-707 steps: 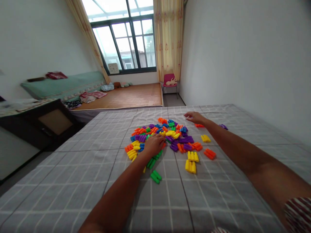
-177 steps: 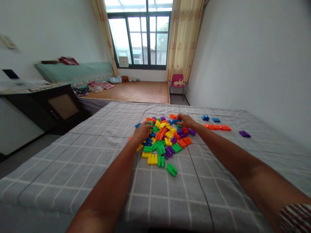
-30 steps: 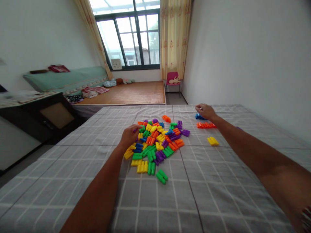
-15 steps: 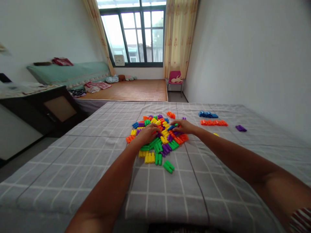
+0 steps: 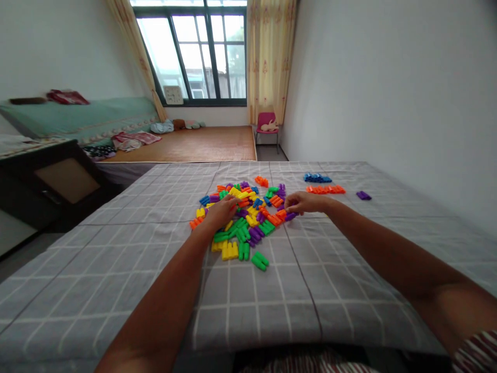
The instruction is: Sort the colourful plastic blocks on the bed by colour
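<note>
A heap of plastic building blocks (image 5: 243, 220) in yellow, green, orange, purple and blue lies on the bed sheet. Over the heap's left side rests my left hand (image 5: 224, 211), its fingers reaching out across the blocks, some fingertips hidden. At the right edge my right hand (image 5: 305, 202) has its fingers curled down and closed on a purple block (image 5: 290, 216). An orange block (image 5: 276, 201) lies just left of those fingers. Nearer to me, a green block (image 5: 260, 261) sits apart from the heap.
Farther right lie a row of blue blocks (image 5: 317, 178), a row of orange blocks (image 5: 326, 189) and a purple block (image 5: 364, 195). The grey checked sheet (image 5: 135, 259) covers the surface. Beyond it stand a mat-covered bed (image 5: 217, 142), a pink chair (image 5: 267, 124) and a dark cabinet (image 5: 73, 176).
My right hand has drawn away from the heap to its right edge, uncovering blocks there. My left hand has shifted slightly left on the heap. The view has turned a little rightward.
</note>
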{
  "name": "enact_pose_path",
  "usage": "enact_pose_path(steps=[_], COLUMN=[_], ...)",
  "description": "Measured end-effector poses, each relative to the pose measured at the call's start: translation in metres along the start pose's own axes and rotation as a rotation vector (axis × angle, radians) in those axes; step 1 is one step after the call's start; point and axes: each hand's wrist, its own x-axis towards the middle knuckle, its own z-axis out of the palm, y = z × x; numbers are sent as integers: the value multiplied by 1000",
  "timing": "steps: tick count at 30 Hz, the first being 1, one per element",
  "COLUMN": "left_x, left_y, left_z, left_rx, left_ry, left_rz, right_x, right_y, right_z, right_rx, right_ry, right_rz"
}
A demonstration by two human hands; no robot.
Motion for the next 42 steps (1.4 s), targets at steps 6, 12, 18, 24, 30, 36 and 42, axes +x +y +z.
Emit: enact_pose_path(steps=[6,12,18,24,30,36,42], left_x=[2,5,9,11,12,15,15], left_y=[-3,-9,-16,-21,-22,-28,-28], left_z=[1,2,5,7,5,9,9], left_rx=[19,0,9,26,26,50,56], left_ry=[-5,-23,-26,-27,-38,-27,-19], left_rz=[8,23,19,13,13,6,42], right_x=[-28,-36,-91,-160,-169,-171,-166], right_y=[12,31,87,188,232,250,255], right_z=[12,7,-92,-146,-133,-133,-129], right_rx=[111,113,201,-308,-319,-306,-303], right_ry=[54,108,624,1075,833,862,874], right_rz=[-10,-182,54,731,593,601,615])
